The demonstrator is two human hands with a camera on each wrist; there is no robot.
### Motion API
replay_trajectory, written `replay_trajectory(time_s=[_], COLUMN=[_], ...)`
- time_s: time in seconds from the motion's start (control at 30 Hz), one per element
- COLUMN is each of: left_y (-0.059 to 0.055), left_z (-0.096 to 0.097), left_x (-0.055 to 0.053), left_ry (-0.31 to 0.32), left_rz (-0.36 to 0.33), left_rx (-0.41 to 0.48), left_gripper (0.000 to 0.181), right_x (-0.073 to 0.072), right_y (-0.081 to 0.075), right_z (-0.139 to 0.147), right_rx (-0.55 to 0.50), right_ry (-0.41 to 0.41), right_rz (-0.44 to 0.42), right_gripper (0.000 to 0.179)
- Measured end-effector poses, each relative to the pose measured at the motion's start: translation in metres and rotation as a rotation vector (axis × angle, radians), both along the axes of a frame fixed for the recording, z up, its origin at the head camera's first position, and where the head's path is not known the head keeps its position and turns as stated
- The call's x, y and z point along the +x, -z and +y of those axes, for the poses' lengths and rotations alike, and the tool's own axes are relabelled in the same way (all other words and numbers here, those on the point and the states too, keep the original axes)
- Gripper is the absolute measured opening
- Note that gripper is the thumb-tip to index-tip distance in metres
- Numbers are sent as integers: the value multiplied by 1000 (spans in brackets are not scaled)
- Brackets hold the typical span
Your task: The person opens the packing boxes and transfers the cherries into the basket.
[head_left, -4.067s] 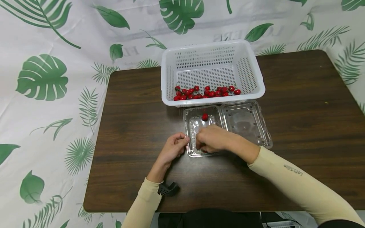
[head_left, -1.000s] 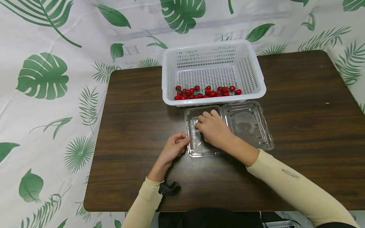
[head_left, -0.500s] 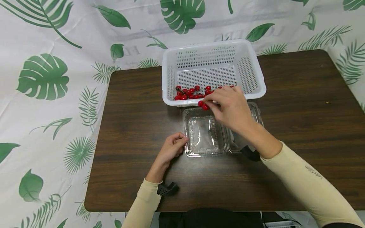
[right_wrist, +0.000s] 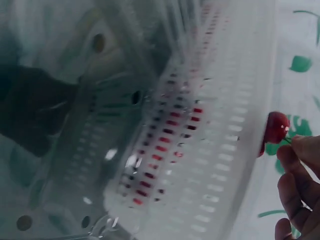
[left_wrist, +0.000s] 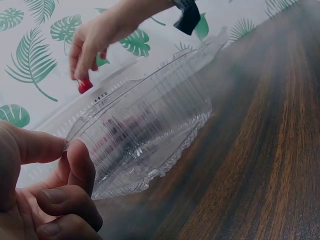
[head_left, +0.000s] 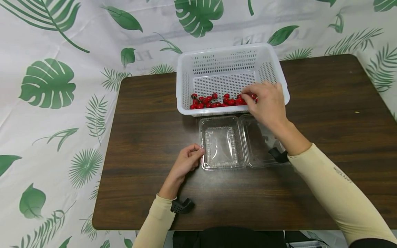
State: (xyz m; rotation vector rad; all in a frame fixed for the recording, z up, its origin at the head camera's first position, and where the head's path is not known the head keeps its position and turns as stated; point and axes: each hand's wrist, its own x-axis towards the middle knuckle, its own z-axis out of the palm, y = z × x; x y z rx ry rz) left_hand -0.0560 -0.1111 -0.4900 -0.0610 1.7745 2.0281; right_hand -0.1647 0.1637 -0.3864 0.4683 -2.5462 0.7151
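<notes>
My left hand (head_left: 187, 160) pinches the left rim of a clear plastic clamshell box (head_left: 221, 146) between thumb and index finger; the left wrist view shows this grip close up. Over the right front part of the white basket (head_left: 201, 112), my right hand (head_left: 266, 103) pinches a cherry (right_wrist: 277, 127) by its green stem. Another red cherry shows just beneath it in the right wrist view, partly hidden by the basket rim. Several loose cherries (head_left: 206, 101) lie along the front of the basket floor. No fruit shows in the box's tray half.
The perforated basket stands at the table's back edge, right behind the box. Opened flat to the right is the box's vented lid (head_left: 255, 151), partly under my right forearm. Brown wood table (head_left: 145, 137) surrounds them; a leaf-print cloth (head_left: 93, 34) hangs behind.
A cherry lay in the box earlier. My right hand reached in, lifted two cherries out by their stems, and moved back and right over the basket. My left hand stayed at the rim.
</notes>
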Motion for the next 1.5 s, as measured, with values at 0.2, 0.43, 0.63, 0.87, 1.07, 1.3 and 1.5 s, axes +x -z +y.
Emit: replay_trajectory(time_s=[0.2, 0.43, 0.63, 0.87, 1.07, 1.3, 1.5], left_y=[-4, -10, -18, -25, -29, -32, -30], left_z=[0, 0, 5, 13, 16, 16, 11], left_x=[1, 1, 1, 3, 2, 1, 2], left_ry=[-2, -12, -36, -30, -33, -30, -42], left_rz=[19, 47, 101, 159, 160, 169, 170], left_rx=[16, 26, -9, -1, -12, -22, -49], left_gripper=[13, 14, 14, 20, 20, 23, 27], right_x=[-3, -1, 2, 4, 5, 6, 9], right_y=[10, 15, 16, 19, 21, 20, 18], right_z=[4, 5, 6, 6, 6, 5, 7], right_rx=[2, -6, -57, -84, -85, -96, -91], right_ry=[27, 50, 59, 41, 27, 11, 3], right_rz=[-70, -93, -42, 9, 25, 24, 20], right_gripper=[11, 17, 20, 19, 17, 17, 17])
